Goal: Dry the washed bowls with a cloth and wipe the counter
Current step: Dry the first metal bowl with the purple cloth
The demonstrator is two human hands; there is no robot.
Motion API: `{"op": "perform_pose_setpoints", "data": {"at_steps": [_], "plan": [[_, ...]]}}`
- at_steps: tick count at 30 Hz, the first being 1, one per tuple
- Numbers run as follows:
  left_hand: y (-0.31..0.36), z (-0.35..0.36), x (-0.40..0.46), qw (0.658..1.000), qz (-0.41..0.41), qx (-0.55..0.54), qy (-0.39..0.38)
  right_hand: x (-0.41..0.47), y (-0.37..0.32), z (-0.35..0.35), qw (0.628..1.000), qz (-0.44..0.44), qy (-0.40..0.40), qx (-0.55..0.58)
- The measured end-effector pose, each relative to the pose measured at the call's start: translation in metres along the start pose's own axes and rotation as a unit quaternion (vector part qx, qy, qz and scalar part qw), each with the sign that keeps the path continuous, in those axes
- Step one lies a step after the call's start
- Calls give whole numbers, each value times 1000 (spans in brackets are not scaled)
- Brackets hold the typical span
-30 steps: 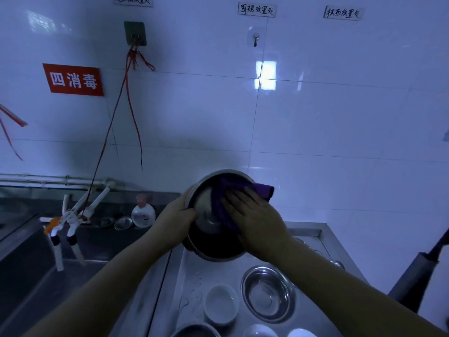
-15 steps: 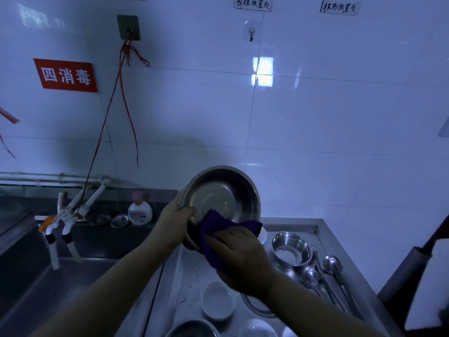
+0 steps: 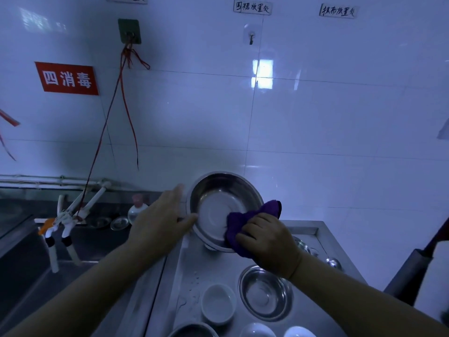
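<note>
The left hand [image 3: 161,221] grips the steel bowl [image 3: 224,210] while the right hand [image 3: 268,239] fingers pinch the purple cloth [image 3: 245,222] on its rim, so drying is in progress and the next move probably needs turning the bowl.

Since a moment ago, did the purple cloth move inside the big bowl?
Yes. The purple cloth slid from the lower left of the big metal bowl to its right rim, away from the left hand holding it.
</note>
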State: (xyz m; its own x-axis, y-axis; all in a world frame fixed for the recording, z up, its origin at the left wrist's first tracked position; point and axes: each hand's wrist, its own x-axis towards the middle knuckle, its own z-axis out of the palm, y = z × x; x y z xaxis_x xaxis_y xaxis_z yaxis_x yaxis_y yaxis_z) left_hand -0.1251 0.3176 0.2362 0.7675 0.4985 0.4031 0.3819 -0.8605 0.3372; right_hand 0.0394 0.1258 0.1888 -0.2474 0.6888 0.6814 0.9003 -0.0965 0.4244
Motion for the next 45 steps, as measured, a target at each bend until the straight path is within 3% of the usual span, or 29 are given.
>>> {"op": "perform_pose_setpoints", "data": {"at_steps": [2, 4, 9, 12, 15, 18, 23, 29, 36, 41, 45], "plan": [[11, 6, -18, 977, 156, 105, 97, 1, -1, -1, 1000, 13, -15, 4], [21, 10, -28, 948, 266, 147, 96, 4, -4, -1, 999, 22, -20, 12], [30, 15, -25, 930, 341, 134, 31, 13, -7, -2, 997, 63, 13, 37], [24, 11, -20, 963, 261, 54, 33, 11, -4, -3, 988, 120, 79, 59], [15, 14, -17, 985, 83, -152, -7, 5, 1, -6, 948, 274, 149, 72], [16, 21, -14, 931, -82, -354, -41, 8, 2, -6, 913, 362, 163, 88], [42, 28, -19, 814, -181, -548, -63, 31, -29, 3, 931, 318, 81, 158], [59, 23, -19, 713, -215, -663, -72, 34, -64, 13, 970, 221, 54, 85], [63, 18, -20, 742, -205, -638, -28, 48, -53, 10, 965, 237, 98, 52], [67, 20, -24, 709, -244, -662, -19, 62, -36, 3, 902, 366, 159, 163], [60, 21, -23, 692, -256, -674, -16, 54, -29, 6, 816, 462, 199, 287]]}}
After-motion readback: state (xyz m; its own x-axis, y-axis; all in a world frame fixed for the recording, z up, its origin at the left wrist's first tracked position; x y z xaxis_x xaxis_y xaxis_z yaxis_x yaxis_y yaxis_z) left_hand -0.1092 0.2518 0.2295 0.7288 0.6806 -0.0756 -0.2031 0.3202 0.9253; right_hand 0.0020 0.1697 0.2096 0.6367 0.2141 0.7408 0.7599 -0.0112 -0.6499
